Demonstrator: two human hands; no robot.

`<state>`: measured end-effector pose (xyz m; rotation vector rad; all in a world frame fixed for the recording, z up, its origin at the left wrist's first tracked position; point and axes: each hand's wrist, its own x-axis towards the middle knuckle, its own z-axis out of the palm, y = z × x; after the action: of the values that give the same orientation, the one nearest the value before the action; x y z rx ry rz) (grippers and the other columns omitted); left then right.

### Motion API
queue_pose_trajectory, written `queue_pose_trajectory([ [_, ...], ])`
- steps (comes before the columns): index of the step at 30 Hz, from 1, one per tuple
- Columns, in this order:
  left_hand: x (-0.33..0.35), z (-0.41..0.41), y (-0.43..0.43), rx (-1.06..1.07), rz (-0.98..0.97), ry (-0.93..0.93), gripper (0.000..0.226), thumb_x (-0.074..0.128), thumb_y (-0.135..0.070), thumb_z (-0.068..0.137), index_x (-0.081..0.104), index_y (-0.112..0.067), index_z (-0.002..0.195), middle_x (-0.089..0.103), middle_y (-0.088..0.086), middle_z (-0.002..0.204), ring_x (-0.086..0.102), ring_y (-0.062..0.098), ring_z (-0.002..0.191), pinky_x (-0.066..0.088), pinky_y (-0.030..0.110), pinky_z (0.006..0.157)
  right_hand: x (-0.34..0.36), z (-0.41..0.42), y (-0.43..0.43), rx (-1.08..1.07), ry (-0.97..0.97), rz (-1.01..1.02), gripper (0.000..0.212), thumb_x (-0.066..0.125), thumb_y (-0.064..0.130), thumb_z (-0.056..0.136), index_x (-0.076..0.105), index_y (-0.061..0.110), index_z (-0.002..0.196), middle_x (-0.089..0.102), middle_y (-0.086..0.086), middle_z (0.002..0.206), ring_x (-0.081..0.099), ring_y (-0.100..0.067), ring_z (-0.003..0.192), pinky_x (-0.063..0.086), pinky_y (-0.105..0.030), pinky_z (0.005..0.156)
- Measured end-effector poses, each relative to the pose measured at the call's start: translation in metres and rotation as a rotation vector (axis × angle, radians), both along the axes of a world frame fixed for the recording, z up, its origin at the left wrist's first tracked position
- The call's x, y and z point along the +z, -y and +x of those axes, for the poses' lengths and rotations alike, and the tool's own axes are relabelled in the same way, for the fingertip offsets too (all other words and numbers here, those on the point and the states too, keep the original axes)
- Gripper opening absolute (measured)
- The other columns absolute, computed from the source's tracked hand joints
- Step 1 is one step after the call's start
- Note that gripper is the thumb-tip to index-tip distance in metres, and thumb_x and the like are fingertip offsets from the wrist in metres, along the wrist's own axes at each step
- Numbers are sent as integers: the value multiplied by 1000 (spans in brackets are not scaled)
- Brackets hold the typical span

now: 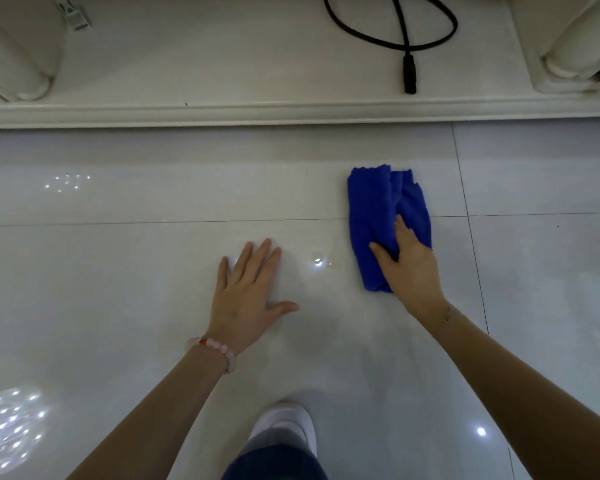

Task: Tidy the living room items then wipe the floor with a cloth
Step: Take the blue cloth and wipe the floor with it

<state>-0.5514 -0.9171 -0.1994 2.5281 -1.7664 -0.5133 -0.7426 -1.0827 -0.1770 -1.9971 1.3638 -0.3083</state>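
Note:
A folded blue cloth (381,209) lies on the glossy white tiled floor (118,271), right of centre. My right hand (411,268) presses flat on the cloth's near end, thumb out to the left and the fingers on the cloth. Left of it, my left hand (248,299) rests flat on the bare tile with fingers spread, a pink bead bracelet on its wrist. About a hand's width of floor separates the two hands.
A low white ledge (222,112) runs across the top. On it lie a black cable with a plug (409,69) and white furniture bases at the far left (14,64) and far right (575,57). My white shoe (286,424) stands at the bottom centre.

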Motion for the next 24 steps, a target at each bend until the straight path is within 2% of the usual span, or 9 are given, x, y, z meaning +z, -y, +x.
queue_pose_trajectory([
  [2, 1, 0, 0, -2, -1, 4, 93, 31, -78, 72, 33, -18, 144, 26, 1, 153, 22, 25, 141, 17, 53, 109, -4, 7, -13, 68, 26, 2, 58, 54, 29, 92, 32, 11, 142, 51, -11, 135, 54, -27, 114, 47, -37, 94],
  [5, 3, 0, 0, 14, 7, -8, 95, 39, -77, 74, 18, -23, 149, 7, -3, 157, 3, 20, 144, 2, 46, 113, -9, -3, -26, 150, 22, 32, 58, 51, 32, 92, 30, 14, 143, 47, -9, 139, 49, -29, 122, 45, -46, 98],
  [9, 7, -3, -3, 54, -5, -26, 96, 52, -70, 74, 16, -22, 149, 4, -2, 158, 0, 20, 145, -1, 44, 114, -7, -28, -21, 58, 8, 17, 57, 51, 32, 92, 32, 15, 143, 54, -9, 131, 56, -27, 110, 50, -39, 88],
  [11, 6, -3, -5, 55, -5, -19, 97, 54, -69, 73, 18, -21, 149, 5, 0, 158, 1, 22, 145, 0, 45, 114, -8, -22, -11, -54, 20, 9, 53, 51, 29, 93, 34, 12, 141, 57, -10, 125, 58, -25, 103, 48, -31, 82],
  [13, 7, -3, -5, 54, -17, -29, 97, 56, -68, 72, 21, -19, 148, 8, 0, 157, 3, 23, 144, 2, 45, 114, -10, -3, -6, -104, 40, -5, 49, 51, 26, 93, 38, 11, 138, 57, -11, 124, 57, -25, 102, 46, -30, 82],
  [16, 10, -3, -5, 48, 31, -25, 98, 52, -69, 74, 12, -20, 149, 1, -1, 158, -3, 21, 144, -1, 43, 114, -12, 31, -19, 12, 92, -23, 49, 53, 24, 93, 39, 10, 138, 51, -14, 134, 52, -30, 115, 45, -39, 96],
  [19, 11, -2, -7, 59, 50, -17, 100, 51, -70, 75, 8, -20, 150, -2, -2, 158, -5, 19, 144, -2, 42, 114, -13, 40, -43, 213, 107, 1, 48, 52, 22, 94, 40, 8, 138, 44, -11, 142, 44, -26, 127, 34, -38, 108],
  [21, 12, 0, -11, 72, 26, -52, 100, 55, -68, 73, 13, -19, 149, 3, -1, 158, -1, 20, 144, 1, 43, 114, -12, 26, -47, 279, 128, -6, 48, 53, 23, 94, 41, 10, 138, 45, -9, 141, 46, -23, 126, 36, -39, 107],
  [24, 11, 3, -14, 51, 11, -52, 99, 58, -66, 73, 18, -17, 149, 6, -1, 157, 3, 21, 145, 2, 42, 114, -7, -6, -31, 171, 68, -30, 51, 55, 24, 93, 39, 9, 139, 53, -11, 134, 54, -27, 115, 43, -32, 95],
])
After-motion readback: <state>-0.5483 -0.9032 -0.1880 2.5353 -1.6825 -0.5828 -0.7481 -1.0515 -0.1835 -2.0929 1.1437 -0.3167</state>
